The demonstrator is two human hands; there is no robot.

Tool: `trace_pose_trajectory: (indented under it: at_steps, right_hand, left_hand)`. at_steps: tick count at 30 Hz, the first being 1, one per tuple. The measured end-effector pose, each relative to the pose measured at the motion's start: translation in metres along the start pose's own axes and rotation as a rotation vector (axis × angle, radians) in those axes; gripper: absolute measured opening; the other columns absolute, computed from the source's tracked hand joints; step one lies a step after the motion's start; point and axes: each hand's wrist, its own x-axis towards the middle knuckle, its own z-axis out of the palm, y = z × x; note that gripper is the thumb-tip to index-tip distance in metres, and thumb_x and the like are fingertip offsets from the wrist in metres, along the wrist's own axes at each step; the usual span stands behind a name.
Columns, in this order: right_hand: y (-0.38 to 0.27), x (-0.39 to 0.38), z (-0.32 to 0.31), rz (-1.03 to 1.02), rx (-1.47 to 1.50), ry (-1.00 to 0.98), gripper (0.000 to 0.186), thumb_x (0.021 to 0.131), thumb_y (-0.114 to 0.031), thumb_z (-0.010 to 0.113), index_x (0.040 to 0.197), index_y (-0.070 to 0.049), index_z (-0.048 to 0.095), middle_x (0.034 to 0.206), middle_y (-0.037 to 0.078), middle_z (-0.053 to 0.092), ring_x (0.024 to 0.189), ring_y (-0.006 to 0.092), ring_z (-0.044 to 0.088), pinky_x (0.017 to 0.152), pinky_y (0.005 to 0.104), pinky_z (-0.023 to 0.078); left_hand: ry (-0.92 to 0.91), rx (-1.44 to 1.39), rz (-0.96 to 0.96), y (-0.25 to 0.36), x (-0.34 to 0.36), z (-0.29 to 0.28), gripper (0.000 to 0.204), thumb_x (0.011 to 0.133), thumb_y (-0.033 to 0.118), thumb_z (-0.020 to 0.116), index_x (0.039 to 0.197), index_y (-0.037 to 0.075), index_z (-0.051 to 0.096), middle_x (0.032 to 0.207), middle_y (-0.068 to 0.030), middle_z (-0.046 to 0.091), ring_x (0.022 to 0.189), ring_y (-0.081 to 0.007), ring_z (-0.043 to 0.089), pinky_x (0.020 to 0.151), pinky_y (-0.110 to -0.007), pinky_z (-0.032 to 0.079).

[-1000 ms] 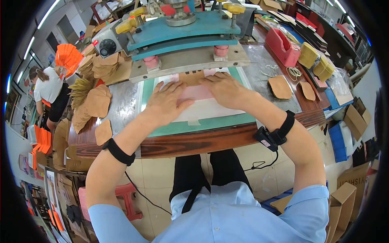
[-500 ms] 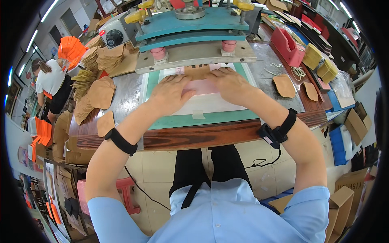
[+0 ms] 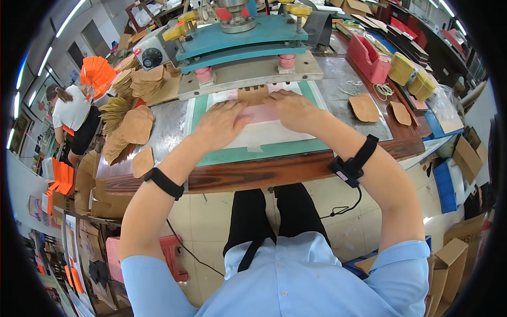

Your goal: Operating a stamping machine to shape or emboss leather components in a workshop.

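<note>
Holder [image 3: 368, 62] of red plastic stands right of the right hand [image 3: 296, 110]; its contents cannot be made out. Between both hands lies a flat brown piece [image 3: 252, 96], its far edge apparently hidden under the metal press [image 3: 248, 77]. Left hand [image 3: 217, 125] rests flat, thumb spread; right hand's fingers bend close together, grip not determinable.

Teal press [image 3: 243, 41]: top cut off. Blue shirt [image 3: 269, 277]: cut off below. White sheet [image 3: 264, 134]: partly hidden under left hand [image 3: 217, 124], right hand [image 3: 297, 111].

Bright ceiling tubes [image 3: 70, 18], glare on metal sheet [image 3: 170, 119], fisheye-bent edges, perhaps soft.
</note>
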Motion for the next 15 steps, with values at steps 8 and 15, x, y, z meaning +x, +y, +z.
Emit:
trace_pose_trajectory:
  at_steps: [8, 15]
  right_hand:
    - [0.003, 0.006, -0.003, 0.035, -0.01, -0.075, 0.025, 0.078, -0.003, 0.048, 0.101, -0.001, 0.06, 0.111, 0.015, 0.057, 0.107, 0.0303, 0.053, 0.091, 0.0379, 0.044]
    - [-0.065, -0.121, -0.084, 0.034, 0.528, 0.006, 0.027, 0.086, -0.004, 0.046, 0.111, -0.002, 0.056, 0.109, 0.015, 0.059, 0.101, 0.0306, 0.056, 0.089, 0.0397, 0.045]
  left_hand:
    - [-0.093, 0.002, -0.104, 0.008, 0.008, -0.007, 0.047, 0.094, 0.037, 0.039, 0.121, 0.002, 0.053, 0.122, -0.0172, 0.053, 0.115, -0.0336, 0.048, 0.099, -0.04, 0.036]
    - [0.274, -0.178, 0.005, 0.071, -0.072, -0.045, 0.03, 0.093, 0.024, 0.048, 0.111, 0.001, 0.058, 0.111, -0.0163, 0.059, 0.103, -0.0313, 0.056, 0.088, -0.036, 0.044]
